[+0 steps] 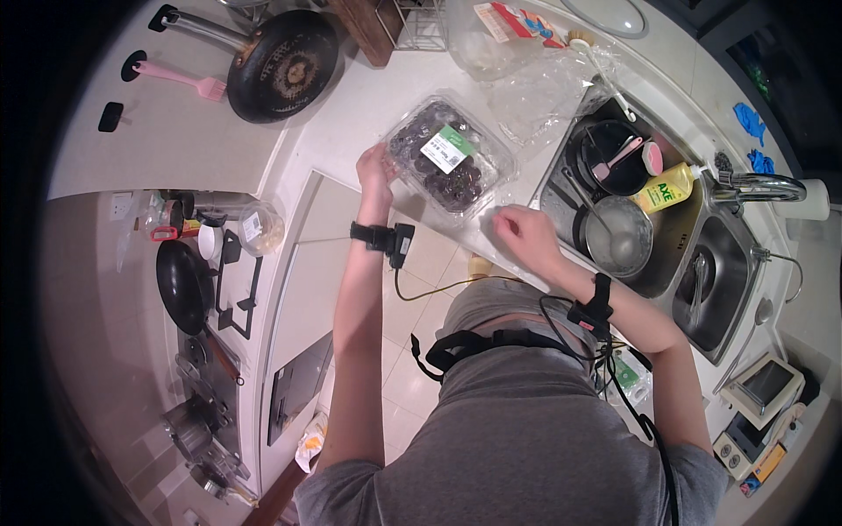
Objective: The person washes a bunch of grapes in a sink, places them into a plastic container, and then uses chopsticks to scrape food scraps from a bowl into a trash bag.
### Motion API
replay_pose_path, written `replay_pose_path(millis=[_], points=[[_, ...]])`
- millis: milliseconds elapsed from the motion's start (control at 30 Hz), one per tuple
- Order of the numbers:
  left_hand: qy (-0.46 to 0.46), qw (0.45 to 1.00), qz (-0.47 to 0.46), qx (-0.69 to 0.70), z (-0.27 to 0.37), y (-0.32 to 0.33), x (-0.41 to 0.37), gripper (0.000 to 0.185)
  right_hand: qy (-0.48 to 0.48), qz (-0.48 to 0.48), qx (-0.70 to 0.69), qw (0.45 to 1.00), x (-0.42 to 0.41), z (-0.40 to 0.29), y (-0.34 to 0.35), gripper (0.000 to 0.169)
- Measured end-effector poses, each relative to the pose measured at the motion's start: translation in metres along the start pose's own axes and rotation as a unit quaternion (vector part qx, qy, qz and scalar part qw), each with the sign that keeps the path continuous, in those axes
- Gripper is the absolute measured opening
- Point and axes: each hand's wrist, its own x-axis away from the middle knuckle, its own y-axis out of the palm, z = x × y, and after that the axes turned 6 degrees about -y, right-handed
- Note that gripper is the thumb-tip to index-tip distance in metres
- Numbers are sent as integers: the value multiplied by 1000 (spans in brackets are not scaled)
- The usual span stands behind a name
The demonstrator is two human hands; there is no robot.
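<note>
A clear plastic clamshell box (483, 174) of dark round fruit, perhaps grapes, lies on the white countertop, with a green and white label on its lid. The fingers of my left hand (376, 171) touch the box's left side; part of them is hidden by its edge. Near the counter's front edge, my right hand (523, 235) is curled beside the box's lower right corner, and nothing shows in it. Crumpled clear plastic film (543, 98) lies beyond the box. Both wrists wear black straps with small modules and cables.
To the right, the steel sink (664, 263) holds pans, a metal bowl (618, 237) and a yellow dish soap bottle (668, 187). A frying pan (286, 69) hangs at the upper left. A black wok (181, 289) is by the stove on the left.
</note>
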Motion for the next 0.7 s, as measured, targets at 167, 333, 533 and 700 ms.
replay_pose_path(millis=[167,333,533,700], points=[[65,988,93,103,-33,-13,33,18,106,-55,-444,888,-22,10,42,29],[80,980,100,155,-42,-12,67,14,119,20,-531,839,-34,6,42,26],[93,969,128,191,-51,-5,88,11,115,96,-546,824,-52,12,32,25],[115,964,118,207,-63,-8,93,11,92,152,-528,831,-71,20,32,21]])
